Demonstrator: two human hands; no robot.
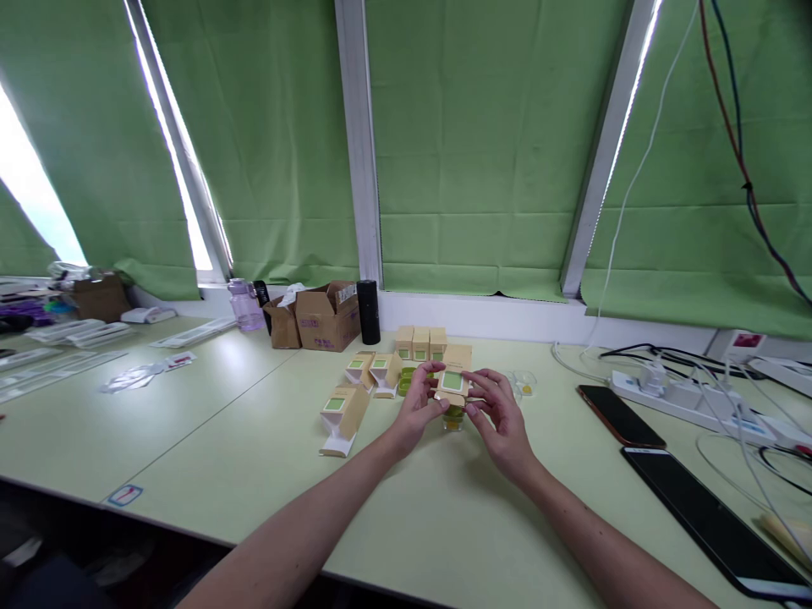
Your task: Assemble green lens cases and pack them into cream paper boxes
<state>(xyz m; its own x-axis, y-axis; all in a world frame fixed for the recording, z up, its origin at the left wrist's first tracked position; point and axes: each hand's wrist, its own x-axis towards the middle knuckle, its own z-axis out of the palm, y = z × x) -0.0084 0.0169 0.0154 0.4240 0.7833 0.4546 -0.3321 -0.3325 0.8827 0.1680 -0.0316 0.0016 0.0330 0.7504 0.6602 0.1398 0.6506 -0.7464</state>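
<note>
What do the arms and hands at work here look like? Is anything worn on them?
Both are a person's: left hand and right hand ungloved, forearms bare. No sleeve, watch or bracelet shows, and no cable is attached.

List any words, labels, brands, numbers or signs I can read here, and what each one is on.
No word, brand or number can be read for certain.
Cardboard box: purple print, too blurred to read.
Small box between the left hand and right hand: print too small.
Sticker at the table edge: a red mark, no legible word.
</note>
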